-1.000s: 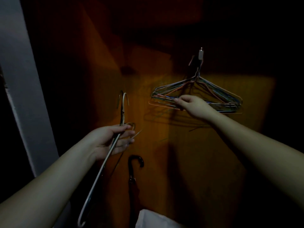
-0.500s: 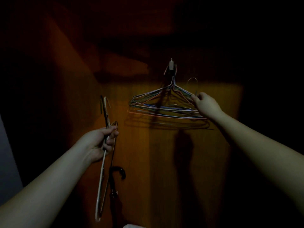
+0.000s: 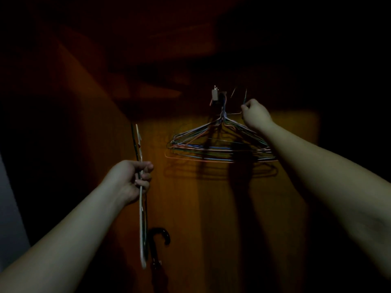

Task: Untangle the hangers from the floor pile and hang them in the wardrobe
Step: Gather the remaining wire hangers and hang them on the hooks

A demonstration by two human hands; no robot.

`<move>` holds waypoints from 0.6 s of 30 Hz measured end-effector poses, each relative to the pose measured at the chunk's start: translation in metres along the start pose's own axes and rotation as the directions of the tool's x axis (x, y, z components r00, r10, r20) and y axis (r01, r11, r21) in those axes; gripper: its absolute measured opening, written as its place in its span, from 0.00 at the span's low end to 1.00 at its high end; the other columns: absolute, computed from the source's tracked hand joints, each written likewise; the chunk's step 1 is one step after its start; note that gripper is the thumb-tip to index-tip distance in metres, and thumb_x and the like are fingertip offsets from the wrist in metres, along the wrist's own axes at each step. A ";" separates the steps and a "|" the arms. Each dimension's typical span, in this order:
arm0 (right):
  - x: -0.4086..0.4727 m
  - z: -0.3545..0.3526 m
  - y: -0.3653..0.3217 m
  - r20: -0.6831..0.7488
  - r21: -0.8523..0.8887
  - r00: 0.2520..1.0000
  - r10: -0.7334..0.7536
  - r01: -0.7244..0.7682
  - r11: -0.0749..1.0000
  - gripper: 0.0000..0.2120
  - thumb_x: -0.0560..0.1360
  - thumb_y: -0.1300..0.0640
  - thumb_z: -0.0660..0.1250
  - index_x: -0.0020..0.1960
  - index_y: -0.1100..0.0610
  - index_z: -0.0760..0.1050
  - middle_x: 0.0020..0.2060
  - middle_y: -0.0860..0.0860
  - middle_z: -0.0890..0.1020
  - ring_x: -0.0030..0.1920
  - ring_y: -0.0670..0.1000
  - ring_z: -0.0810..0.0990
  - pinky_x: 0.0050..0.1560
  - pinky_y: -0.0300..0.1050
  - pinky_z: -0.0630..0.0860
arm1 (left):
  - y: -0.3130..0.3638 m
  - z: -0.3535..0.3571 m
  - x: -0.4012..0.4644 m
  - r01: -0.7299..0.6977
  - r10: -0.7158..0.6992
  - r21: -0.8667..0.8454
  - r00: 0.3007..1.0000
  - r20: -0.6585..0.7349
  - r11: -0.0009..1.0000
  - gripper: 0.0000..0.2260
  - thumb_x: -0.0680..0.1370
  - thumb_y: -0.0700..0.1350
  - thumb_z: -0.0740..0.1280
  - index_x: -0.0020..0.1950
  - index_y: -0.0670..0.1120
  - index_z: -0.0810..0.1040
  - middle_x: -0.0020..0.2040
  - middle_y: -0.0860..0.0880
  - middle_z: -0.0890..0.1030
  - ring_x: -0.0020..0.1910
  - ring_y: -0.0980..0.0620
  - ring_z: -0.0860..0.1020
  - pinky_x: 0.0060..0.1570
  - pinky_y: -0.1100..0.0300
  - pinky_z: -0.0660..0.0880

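Thin wire hangers (image 3: pixel 141 208) in the left hand (image 3: pixel 129 180), one more up at the hook!
Left fingers clench that upright bunch; right hand (image 3: pixel 255 115) pinches a wire hanger hook (image 3: pixel 245 97) beside the white wall hook (image 3: pixel 215 95), where the multicoloured wire hanger cluster (image 3: pixel 220 144) hangs against the brown wooden wardrobe panel (image 3: pixel 211 218).

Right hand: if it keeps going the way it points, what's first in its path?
Probably the wall hook up-left of the right hand, which pinches a wire hanger. Depth is unclear.
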State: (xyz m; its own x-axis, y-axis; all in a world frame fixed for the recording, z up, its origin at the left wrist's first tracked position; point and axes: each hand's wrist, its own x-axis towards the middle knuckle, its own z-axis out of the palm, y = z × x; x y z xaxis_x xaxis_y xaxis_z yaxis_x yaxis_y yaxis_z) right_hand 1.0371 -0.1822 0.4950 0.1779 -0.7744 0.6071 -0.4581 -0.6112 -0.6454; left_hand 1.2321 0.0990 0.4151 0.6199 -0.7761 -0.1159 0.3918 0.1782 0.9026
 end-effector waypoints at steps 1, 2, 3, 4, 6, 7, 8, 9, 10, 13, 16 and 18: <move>0.003 0.001 -0.003 -0.009 0.005 1.000 -0.007 0.007 1.000 0.16 0.83 0.52 0.56 0.66 0.59 0.70 0.58 0.57 0.77 0.58 0.56 0.75 0.52 0.49 0.70 | 0.001 0.002 -0.001 -0.003 0.003 0.002 1.000 -0.001 1.000 0.06 0.80 0.35 0.56 0.50 0.41 0.71 0.34 0.48 0.73 0.18 0.59 0.65 0.14 0.70 0.56; 0.005 0.002 -0.006 -0.015 0.010 1.000 -0.018 0.018 1.000 0.16 0.83 0.51 0.56 0.66 0.59 0.70 0.58 0.56 0.77 0.57 0.56 0.76 0.53 0.50 0.72 | 0.001 0.004 -0.002 -0.006 0.006 0.003 1.000 -0.001 1.000 0.06 0.80 0.35 0.56 0.50 0.41 0.71 0.34 0.48 0.73 0.18 0.59 0.65 0.14 0.70 0.56; 0.008 0.005 -0.007 -0.019 0.018 0.999 -0.029 0.029 0.999 0.16 0.83 0.51 0.56 0.65 0.59 0.70 0.57 0.56 0.78 0.56 0.56 0.76 0.54 0.51 0.74 | 0.001 0.006 -0.003 -0.008 0.008 0.005 1.000 0.000 1.000 0.06 0.80 0.35 0.56 0.50 0.41 0.71 0.34 0.48 0.73 0.18 0.59 0.65 0.14 0.70 0.56; 0.010 0.007 -0.009 -0.023 0.026 0.999 -0.041 0.041 0.999 0.16 0.83 0.51 0.57 0.65 0.59 0.70 0.55 0.56 0.78 0.54 0.55 0.77 0.54 0.52 0.75 | 0.001 0.008 -0.003 -0.011 0.011 0.007 1.000 0.001 1.000 0.06 0.80 0.35 0.56 0.51 0.41 0.72 0.34 0.48 0.73 0.18 0.59 0.65 0.14 0.70 0.56; 0.012 0.013 -0.013 -0.028 0.035 0.998 -0.054 0.055 0.998 0.15 0.83 0.51 0.57 0.64 0.58 0.71 0.52 0.54 0.77 0.50 0.53 0.76 0.52 0.51 0.75 | 0.001 0.010 -0.004 -0.016 0.016 0.013 1.000 0.000 1.000 0.06 0.80 0.35 0.56 0.50 0.40 0.71 0.34 0.48 0.73 0.18 0.58 0.65 0.14 0.70 0.56; 0.013 0.017 -0.014 -0.033 0.033 0.998 -0.062 0.063 0.997 0.14 0.82 0.51 0.57 0.63 0.58 0.71 0.50 0.53 0.77 0.49 0.52 0.76 0.51 0.51 0.75 | 0.001 0.012 -0.004 -0.018 0.018 0.016 1.000 -0.002 1.000 0.06 0.80 0.35 0.56 0.50 0.40 0.71 0.33 0.47 0.73 0.18 0.58 0.65 0.14 0.70 0.56; 0.013 0.021 -0.014 -0.034 0.035 0.997 -0.071 0.072 0.997 0.14 0.82 0.51 0.57 0.62 0.58 0.72 0.48 0.52 0.76 0.48 0.52 0.76 0.49 0.50 0.75 | 0.001 0.012 -0.004 -0.021 0.021 0.020 1.000 -0.005 1.000 0.06 0.80 0.35 0.56 0.50 0.40 0.72 0.33 0.47 0.73 0.18 0.58 0.65 0.14 0.70 0.56; 0.013 0.024 -0.014 -0.033 0.045 0.996 -0.077 0.079 0.996 0.13 0.82 0.52 0.57 0.62 0.58 0.72 0.47 0.52 0.76 0.48 0.52 0.76 0.47 0.49 0.74 | 0.001 0.012 -0.004 -0.022 0.023 0.024 1.000 -0.008 0.999 0.06 0.80 0.35 0.56 0.51 0.40 0.72 0.34 0.47 0.73 0.18 0.58 0.65 0.14 0.70 0.56; 0.013 0.027 -0.014 -0.033 0.056 0.996 -0.081 0.082 0.995 0.13 0.82 0.52 0.57 0.61 0.58 0.72 0.47 0.52 0.76 0.47 0.51 0.75 0.44 0.48 0.72 | 0.001 0.012 -0.004 -0.023 0.023 0.027 1.000 -0.011 0.999 0.06 0.80 0.35 0.56 0.52 0.40 0.72 0.34 0.48 0.74 0.18 0.58 0.65 0.15 0.70 0.56; 0.016 0.032 -0.013 -0.027 0.075 0.996 -0.082 0.083 0.994 0.13 0.82 0.52 0.57 0.61 0.57 0.72 0.47 0.52 0.76 0.45 0.51 0.74 0.43 0.45 0.68 | -0.002 0.011 -0.004 -0.020 0.020 0.032 1.000 -0.015 0.999 0.08 0.80 0.36 0.57 0.56 0.40 0.73 0.34 0.48 0.74 0.19 0.58 0.65 0.15 0.70 0.57; 0.017 0.034 -0.016 -0.015 0.068 0.996 -0.087 0.088 0.994 0.12 0.82 0.51 0.57 0.59 0.57 0.73 0.46 0.52 0.76 0.44 0.51 0.74 0.38 0.44 0.67 | -0.004 0.012 -0.004 -0.018 0.019 0.038 1.000 -0.021 0.999 0.09 0.80 0.36 0.57 0.58 0.41 0.72 0.34 0.48 0.74 0.19 0.58 0.65 0.15 0.70 0.57; 0.017 0.036 -0.018 0.005 0.064 0.995 -0.102 0.101 0.993 0.13 0.82 0.51 0.57 0.61 0.56 0.73 0.47 0.52 0.77 0.45 0.50 0.75 0.38 0.43 0.67 | -0.004 0.013 -0.004 -0.015 0.016 0.038 1.000 -0.021 0.999 0.08 0.80 0.36 0.57 0.56 0.41 0.73 0.33 0.48 0.74 0.19 0.58 0.65 0.15 0.70 0.56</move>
State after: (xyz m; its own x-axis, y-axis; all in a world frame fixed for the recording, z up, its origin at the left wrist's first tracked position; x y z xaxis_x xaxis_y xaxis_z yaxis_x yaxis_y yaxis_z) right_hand 1.0798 -0.1902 0.5007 0.2275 -0.7091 0.6674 -0.3813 -0.6956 -0.6089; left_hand 1.2193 0.0935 0.4169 0.6400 -0.7605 -0.1103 0.3565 0.1667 0.9193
